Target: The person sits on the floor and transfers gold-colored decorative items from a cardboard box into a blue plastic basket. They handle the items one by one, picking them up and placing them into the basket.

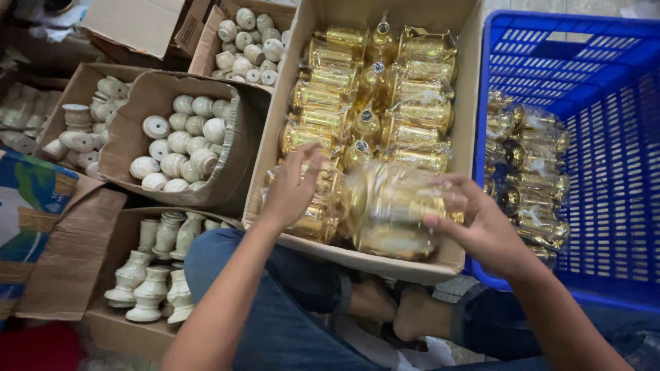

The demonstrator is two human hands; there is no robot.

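Right hand (481, 230) is gripping a shiny gold piece wrapped in clear plastic (395, 213), lower centre of frame, just over the big cardboard box (462, 124) of the same pieces. Left hand (292, 189), fingers curled, steadies the wrapped ones there so they sit snug.

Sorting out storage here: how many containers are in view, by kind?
Cardboard boxes: 6
Blue plastic crates: 1
Total: 7
Both hands, left hand and right hand, are at the big box of gold wrapped pieces.
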